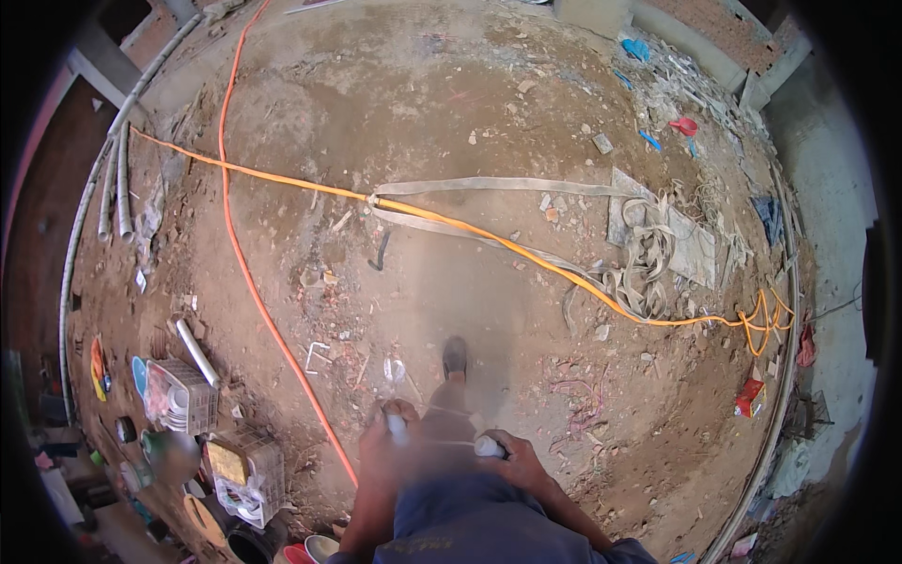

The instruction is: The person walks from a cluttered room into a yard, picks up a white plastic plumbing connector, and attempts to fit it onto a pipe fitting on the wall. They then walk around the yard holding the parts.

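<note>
Close to my body, my left hand point(385, 425) is closed round a short white cylinder point(398, 430). My right hand point(515, 459) grips another white cylinder point(488, 446), its rounded end pointing inward. A thin pale line runs between the two hands at about their height; I cannot make out whether it joins the cylinders. The space between and below the hands is blurred. One dark shoe point(455, 354) shows on the dirt just ahead of my hands.
An orange hose point(246, 258) and a yellow-orange hose point(451, 224) cross the dirt ground. A flattened grey strap point(526, 185) lies tangled at right. Plastic crates point(268, 475) with dishes stand at lower left, near a white pipe point(197, 353). Rubble lines the right wall.
</note>
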Motion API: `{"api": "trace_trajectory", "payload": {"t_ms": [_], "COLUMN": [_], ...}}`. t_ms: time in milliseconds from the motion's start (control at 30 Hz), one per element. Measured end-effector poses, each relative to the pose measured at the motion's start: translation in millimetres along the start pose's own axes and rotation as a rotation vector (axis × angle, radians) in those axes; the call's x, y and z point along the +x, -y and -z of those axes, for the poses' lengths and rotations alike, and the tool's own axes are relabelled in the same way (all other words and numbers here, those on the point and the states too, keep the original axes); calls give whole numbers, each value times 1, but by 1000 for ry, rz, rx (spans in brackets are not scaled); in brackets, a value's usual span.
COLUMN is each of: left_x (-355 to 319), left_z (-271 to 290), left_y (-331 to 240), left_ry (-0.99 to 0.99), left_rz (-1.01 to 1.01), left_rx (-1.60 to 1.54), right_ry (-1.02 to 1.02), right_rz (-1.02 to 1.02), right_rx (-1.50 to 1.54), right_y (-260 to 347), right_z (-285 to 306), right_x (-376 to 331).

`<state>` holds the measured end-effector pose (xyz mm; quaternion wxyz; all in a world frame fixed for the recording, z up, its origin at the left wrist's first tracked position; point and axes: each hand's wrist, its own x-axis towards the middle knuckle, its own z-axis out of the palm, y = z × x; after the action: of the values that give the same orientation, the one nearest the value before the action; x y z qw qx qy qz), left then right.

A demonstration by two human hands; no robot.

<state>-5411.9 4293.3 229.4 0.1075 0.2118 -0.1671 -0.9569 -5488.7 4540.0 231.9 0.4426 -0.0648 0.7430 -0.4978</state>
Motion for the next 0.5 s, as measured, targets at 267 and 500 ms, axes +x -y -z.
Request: {"api": "trace_trajectory", "payload": {"t_ms": [267,500], "left_x": [109,154], "left_z": [-49,-81], "left_y": [-59,-84], "left_ry": [-89,-92], "left_rz": [-29,-110], "left_rx": [174,323], "right_ry": [-85,-27], "right_rz": [196,194], "right_rx": [-273,-207], "right_y": [100,159], "right_z": [44,68], "right_x": [72,125]}}
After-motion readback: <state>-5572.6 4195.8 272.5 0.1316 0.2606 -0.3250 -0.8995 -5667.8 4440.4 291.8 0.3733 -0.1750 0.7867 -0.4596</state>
